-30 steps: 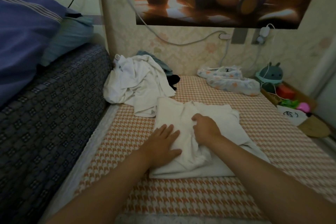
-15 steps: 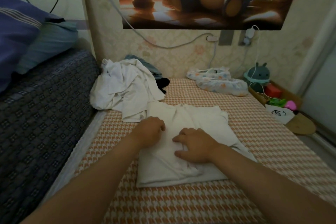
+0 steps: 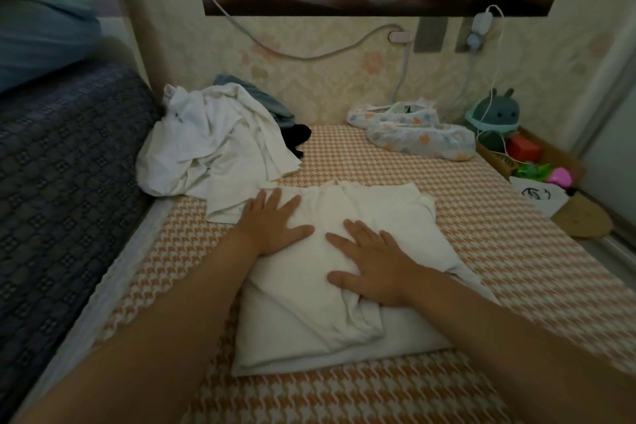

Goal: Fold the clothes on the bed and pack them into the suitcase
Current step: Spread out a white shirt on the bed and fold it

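Around the shirt, bare sheet lies open from 2 round to 6 o'clock. At 11 the pile touches the shirt's corner. At 1, past a bare strip, lie slippers. A dark quilt walls off 9. A box of toys borders the bed at 2.

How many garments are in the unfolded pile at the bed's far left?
3: a crumpled white garment on top, a blue garment behind it by the wall, and a black garment at its right edge. More may be hidden underneath.
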`<move>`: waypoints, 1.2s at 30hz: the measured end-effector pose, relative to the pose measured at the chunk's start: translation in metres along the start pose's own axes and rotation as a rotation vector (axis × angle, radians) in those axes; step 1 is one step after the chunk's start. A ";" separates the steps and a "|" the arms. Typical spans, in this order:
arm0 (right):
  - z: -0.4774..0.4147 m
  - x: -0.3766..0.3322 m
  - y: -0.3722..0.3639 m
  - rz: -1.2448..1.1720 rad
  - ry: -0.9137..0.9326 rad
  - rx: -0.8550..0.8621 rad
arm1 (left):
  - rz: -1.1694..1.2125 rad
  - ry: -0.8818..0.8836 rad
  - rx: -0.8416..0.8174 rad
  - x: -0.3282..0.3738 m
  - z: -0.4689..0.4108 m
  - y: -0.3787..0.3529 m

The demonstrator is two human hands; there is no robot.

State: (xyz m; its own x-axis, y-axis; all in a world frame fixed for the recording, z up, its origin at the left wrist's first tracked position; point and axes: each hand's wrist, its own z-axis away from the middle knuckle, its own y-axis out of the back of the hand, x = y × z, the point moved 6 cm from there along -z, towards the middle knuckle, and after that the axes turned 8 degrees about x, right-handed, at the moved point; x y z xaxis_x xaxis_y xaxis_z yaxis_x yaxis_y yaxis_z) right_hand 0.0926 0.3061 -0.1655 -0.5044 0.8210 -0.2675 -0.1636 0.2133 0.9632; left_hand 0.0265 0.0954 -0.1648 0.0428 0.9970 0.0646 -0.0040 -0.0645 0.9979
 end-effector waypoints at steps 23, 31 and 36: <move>0.056 0.146 0.067 -0.176 -0.438 0.215 | -0.377 -0.914 0.002 0.281 -0.039 0.028; 0.050 0.118 0.076 -0.393 -0.449 0.150 | -0.117 -0.797 0.341 0.222 -0.034 0.074; 0.045 0.060 0.102 -0.435 -0.361 0.041 | 0.108 -0.687 0.440 0.144 -0.016 0.108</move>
State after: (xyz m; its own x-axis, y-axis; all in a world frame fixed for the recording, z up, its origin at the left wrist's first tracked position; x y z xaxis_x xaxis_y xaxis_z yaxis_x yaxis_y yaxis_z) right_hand 0.0837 0.4012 -0.0824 -0.0750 0.7804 -0.6208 -0.2546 0.5869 0.7686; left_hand 0.0168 0.2331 -0.0480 0.6670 0.7450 0.0038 0.3433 -0.3118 0.8860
